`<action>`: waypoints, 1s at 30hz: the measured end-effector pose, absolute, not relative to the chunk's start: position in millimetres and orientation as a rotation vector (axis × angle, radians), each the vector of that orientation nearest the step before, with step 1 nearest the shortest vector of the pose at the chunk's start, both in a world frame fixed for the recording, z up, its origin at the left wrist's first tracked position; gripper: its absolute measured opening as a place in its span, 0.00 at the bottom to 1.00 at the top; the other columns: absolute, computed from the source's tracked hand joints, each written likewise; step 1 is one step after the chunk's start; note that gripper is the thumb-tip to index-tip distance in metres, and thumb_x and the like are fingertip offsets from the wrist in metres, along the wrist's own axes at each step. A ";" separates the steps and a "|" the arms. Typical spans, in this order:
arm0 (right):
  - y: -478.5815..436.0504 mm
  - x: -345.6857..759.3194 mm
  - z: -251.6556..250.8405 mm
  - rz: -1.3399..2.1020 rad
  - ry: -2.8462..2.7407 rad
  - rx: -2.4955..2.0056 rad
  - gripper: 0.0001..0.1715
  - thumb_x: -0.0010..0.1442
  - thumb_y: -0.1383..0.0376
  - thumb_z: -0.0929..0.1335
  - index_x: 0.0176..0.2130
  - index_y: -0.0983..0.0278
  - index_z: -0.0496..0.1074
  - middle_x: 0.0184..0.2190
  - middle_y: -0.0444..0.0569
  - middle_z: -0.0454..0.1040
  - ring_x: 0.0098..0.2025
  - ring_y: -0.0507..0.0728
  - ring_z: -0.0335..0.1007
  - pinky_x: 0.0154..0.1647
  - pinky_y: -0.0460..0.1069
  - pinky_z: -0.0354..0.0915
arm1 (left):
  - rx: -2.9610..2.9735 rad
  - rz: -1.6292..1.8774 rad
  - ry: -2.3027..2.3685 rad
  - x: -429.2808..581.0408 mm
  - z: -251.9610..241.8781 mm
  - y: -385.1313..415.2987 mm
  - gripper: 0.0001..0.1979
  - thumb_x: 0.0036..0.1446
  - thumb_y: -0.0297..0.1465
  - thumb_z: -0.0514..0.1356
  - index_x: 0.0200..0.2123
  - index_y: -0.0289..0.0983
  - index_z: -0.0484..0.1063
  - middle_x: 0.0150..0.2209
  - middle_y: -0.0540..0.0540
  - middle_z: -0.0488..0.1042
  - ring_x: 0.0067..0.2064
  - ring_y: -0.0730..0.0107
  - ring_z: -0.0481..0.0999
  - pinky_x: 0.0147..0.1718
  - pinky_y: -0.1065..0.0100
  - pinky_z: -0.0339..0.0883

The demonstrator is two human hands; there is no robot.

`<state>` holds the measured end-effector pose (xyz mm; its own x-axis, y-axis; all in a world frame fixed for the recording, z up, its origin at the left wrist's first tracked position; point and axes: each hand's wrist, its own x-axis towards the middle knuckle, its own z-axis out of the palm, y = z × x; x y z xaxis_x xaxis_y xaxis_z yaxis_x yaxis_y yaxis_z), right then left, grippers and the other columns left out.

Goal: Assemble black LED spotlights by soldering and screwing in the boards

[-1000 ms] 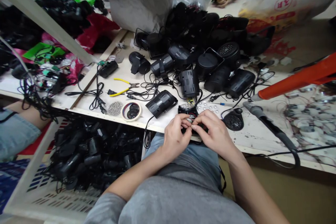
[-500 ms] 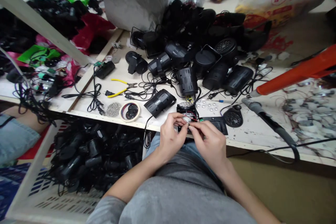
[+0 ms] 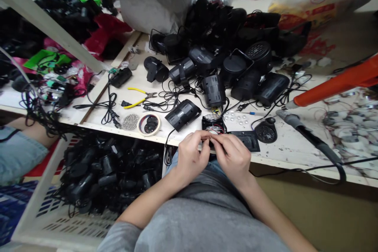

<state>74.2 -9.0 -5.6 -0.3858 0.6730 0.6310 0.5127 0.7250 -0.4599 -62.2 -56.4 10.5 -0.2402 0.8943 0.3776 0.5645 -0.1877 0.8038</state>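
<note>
My left hand and my right hand meet fingertip to fingertip at the table's front edge. Both are closed in a pinch, and what lies between the fingers is too small and too covered to name. Directly beyond them sits an opened black housing with red wires and a silvery round part inside; its near side is hidden by my fingers. A flat black panel lies just right of my right hand. Behind the housing stands a slotted black lamp body, and another slotted black body rests on its side to the left.
Yellow-handled pliers, a dish of small screws and a tape roll lie left. Small clear lenses, an orange-handled tool and a grey-tipped black tool are right. A white crate stands below. Co-workers' hands show behind.
My fingers have drawn closer together and curled over the small part, covering more of it. The whole view has shifted slightly. At the back, a co-worker's hand has moved, showing an orange-and-black object.
</note>
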 end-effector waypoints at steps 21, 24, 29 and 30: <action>-7.4 66.0 -9.2 0.453 -1.976 -1.006 0.06 0.66 0.71 0.67 0.39 0.64 0.75 0.34 0.50 0.76 0.37 0.55 0.75 0.39 0.50 0.72 | 1.658 1.427 1.720 -77.6 6.7 -48.3 0.08 0.60 0.22 0.60 0.40 0.38 0.76 0.37 0.47 0.81 0.41 0.67 0.79 0.43 0.66 0.73; -6.7 67.2 -10.5 0.509 -1.964 -1.012 0.07 0.66 0.70 0.66 0.39 0.62 0.76 0.35 0.49 0.76 0.37 0.55 0.75 0.40 0.51 0.72 | 1.675 1.387 1.751 -76.1 2.4 -46.4 0.08 0.60 0.24 0.62 0.43 0.38 0.74 0.38 0.46 0.81 0.41 0.67 0.80 0.42 0.65 0.74; -5.4 69.5 -10.8 0.540 -1.955 -1.024 0.07 0.66 0.70 0.67 0.39 0.62 0.76 0.35 0.50 0.78 0.39 0.56 0.76 0.40 0.51 0.73 | 1.734 1.393 1.764 -69.9 0.5 -47.2 0.07 0.62 0.25 0.60 0.43 0.38 0.73 0.35 0.47 0.79 0.38 0.69 0.79 0.40 0.67 0.73; -5.0 70.1 -10.4 0.546 -1.957 -1.023 0.07 0.66 0.70 0.67 0.39 0.62 0.76 0.36 0.50 0.78 0.40 0.56 0.76 0.40 0.52 0.73 | 1.748 1.392 1.769 -68.9 0.7 -47.4 0.07 0.62 0.25 0.60 0.43 0.38 0.73 0.35 0.47 0.79 0.38 0.68 0.79 0.40 0.67 0.73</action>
<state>70.1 -5.0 -10.4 -0.3136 0.8204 0.4781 0.4546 0.5718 -0.6829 -68.9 -47.4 0.7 -0.2215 0.8858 0.4078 0.6047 -0.2033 0.7700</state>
